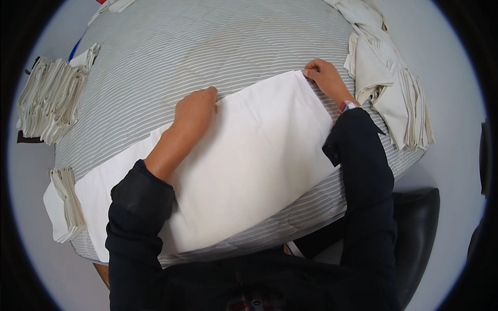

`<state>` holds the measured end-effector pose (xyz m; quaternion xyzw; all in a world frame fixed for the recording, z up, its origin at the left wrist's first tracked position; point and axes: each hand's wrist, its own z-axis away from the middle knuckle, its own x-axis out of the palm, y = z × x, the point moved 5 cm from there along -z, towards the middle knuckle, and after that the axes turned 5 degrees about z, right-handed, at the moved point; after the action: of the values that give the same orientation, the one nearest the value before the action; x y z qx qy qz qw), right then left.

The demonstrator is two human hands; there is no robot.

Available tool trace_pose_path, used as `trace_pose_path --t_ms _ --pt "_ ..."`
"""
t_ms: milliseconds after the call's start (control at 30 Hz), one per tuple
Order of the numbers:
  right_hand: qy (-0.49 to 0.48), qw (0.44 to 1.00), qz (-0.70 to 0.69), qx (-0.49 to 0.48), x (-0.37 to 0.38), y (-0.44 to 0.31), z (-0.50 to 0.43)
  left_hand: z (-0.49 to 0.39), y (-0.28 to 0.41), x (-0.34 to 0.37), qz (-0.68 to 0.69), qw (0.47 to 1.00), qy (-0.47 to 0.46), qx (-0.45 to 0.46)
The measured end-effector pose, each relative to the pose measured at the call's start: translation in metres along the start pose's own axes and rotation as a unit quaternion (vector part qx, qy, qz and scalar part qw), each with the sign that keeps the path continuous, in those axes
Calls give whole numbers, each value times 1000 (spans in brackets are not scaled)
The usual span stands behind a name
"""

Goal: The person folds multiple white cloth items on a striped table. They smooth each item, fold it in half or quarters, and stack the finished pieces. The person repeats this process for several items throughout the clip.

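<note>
A folded white cloth lies slanted across the striped quilted surface in front of me, its long sides running from lower left to upper right. My right hand pinches its far right corner between thumb and fingers. On the far edge, near the middle, my left hand is curled with its fingertips at the cloth; the palm side is hidden. My left forearm crosses over the cloth, covering part of it. The cloth's left end reaches the side of the surface, partly behind my sleeve.
Folded off-white cloths form a thick stack at the left edge and a smaller stack nearer me. More cloths pile along the right edge. The striped quilted cover has faint stains. A black padded chair stands at lower right.
</note>
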<state>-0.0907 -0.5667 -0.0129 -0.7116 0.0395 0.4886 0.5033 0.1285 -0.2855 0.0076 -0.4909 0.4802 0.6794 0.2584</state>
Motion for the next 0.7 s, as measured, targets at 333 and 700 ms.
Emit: trace_pose_path --t_ms 333,700 --pt "-30 997 -60 28 9 5 19 -47 51 11 166 983 -73 11" --pt "-16 1000 -8 2 20 -5 20 -39 31 16 172 984 -51 -19"
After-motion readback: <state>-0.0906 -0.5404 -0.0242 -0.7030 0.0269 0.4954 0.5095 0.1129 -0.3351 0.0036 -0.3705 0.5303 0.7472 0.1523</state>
